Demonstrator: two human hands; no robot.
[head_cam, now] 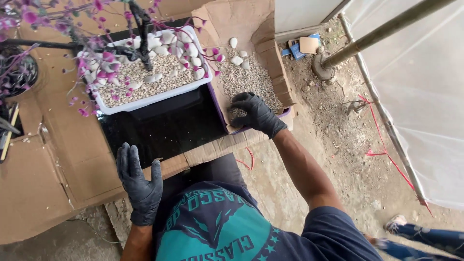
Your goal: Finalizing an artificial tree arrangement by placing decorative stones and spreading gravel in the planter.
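R hand [255,114], gloved, digs into gravel box [270,67], fingers curled on pebbles to scoop. L hand [140,181] flat, fingers spread, bracing on cardboard [58,145] near white planter [159,94].

Matt black rubbery gloves on each hand [256,113], rough gravel [251,79], glossy white plastic planter [154,99], creased brown cardboard [53,145].

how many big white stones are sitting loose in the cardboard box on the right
4 white stones: one at the box's far end, three clustered just nearer, all on the gravel. More may lie buried or under the right hand.
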